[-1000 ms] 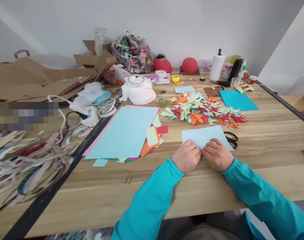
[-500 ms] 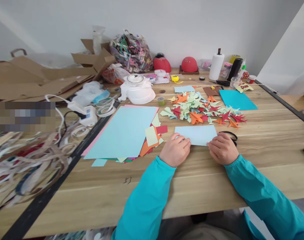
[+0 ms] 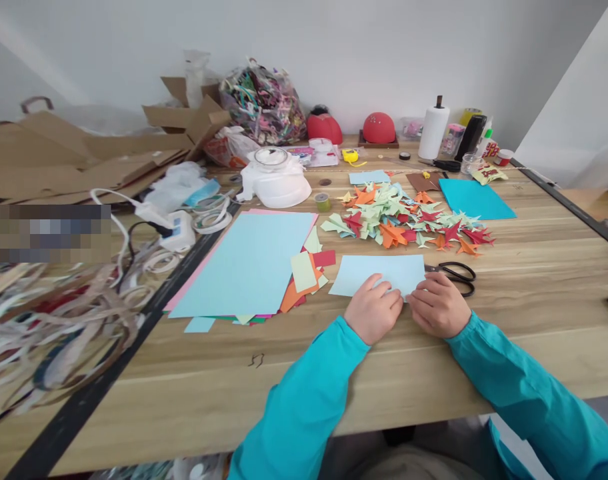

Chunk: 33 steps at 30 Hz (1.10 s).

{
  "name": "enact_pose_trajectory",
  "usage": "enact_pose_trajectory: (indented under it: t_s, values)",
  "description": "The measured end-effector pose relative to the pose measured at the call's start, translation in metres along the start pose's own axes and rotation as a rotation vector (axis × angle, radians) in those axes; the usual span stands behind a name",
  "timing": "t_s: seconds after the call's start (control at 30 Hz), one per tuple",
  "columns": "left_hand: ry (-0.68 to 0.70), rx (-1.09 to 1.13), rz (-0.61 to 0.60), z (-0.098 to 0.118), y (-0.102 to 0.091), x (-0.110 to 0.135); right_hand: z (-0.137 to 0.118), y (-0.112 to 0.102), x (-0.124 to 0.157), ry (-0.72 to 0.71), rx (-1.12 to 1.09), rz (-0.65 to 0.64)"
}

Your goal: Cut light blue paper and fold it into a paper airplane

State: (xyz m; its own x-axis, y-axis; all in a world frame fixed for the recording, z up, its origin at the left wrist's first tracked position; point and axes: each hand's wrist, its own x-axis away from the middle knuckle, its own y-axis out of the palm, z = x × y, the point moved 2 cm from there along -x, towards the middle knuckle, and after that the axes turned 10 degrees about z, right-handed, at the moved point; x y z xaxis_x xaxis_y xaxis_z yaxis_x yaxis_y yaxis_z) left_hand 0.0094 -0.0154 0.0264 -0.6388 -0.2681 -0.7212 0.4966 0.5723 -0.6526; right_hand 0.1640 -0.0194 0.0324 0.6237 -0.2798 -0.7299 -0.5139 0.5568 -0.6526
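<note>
A light blue sheet of paper (image 3: 371,272) lies on the wooden table before me, slightly askew. My left hand (image 3: 374,311) is closed on its near edge around the middle, fingers bent over the paper. Close beside it, my right hand (image 3: 440,307) grips the near right corner with thumb and fingers together. Black-handled scissors (image 3: 461,272) lie just past my right hand, which partly hides them. Beyond the sheet spreads a heap of folded paper shapes (image 3: 391,213) in green, orange and red.
To the left lies a stack of large coloured sheets (image 3: 249,267), with small paper offcuts (image 3: 303,272) at its right side. A teal sheet (image 3: 478,199) is at the back right. A tape roll (image 3: 323,202) and a white cap-like item (image 3: 277,180) stand behind. Cords and ribbons (image 3: 84,327) crowd the far left.
The blue sheet has shifted left and turned a little. My left hand has slid right along its near edge, towards my right hand. More of the scissors shows.
</note>
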Motion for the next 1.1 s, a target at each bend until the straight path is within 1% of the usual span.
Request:
enact_pose_trajectory:
  t_s: [0.2, 0.3, 0.4, 0.57, 0.67, 0.77, 0.83, 0.97, 1.1]
  values:
    - [-0.072, 0.005, 0.024, -0.018, -0.010, 0.005, 0.014, -0.008, 0.003, 0.030, -0.008, 0.031]
    - [-0.102, 0.031, 0.037, -0.026, -0.012, 0.009, 0.021, -0.008, 0.007, 0.070, 0.003, 0.047]
    - [-0.106, 0.032, 0.024, -0.028, -0.012, 0.010, 0.024, -0.007, 0.010, 0.113, -0.001, 0.060]
    - [-0.107, 0.010, 0.013, -0.027, -0.011, 0.010, 0.023, -0.005, 0.011, 0.134, 0.005, 0.074]
    - [-0.103, 0.027, 0.014, -0.027, -0.012, 0.010, 0.025, -0.008, 0.011, 0.171, 0.038, 0.088]
    - [-0.123, 0.035, 0.038, -0.029, -0.014, 0.010, 0.029, -0.013, 0.011, 0.229, 0.058, 0.135]
    - [-0.132, 0.051, 0.055, -0.030, -0.015, 0.009, 0.029, -0.014, 0.010, 0.241, 0.014, 0.152]
    - [-0.127, 0.116, 0.005, -0.023, -0.014, 0.007, 0.018, -0.009, 0.006, 0.178, -0.117, 0.075]
    - [-0.095, 0.097, -0.026, -0.004, -0.007, 0.001, 0.006, 0.000, 0.005, 0.100, -0.132, 0.069]
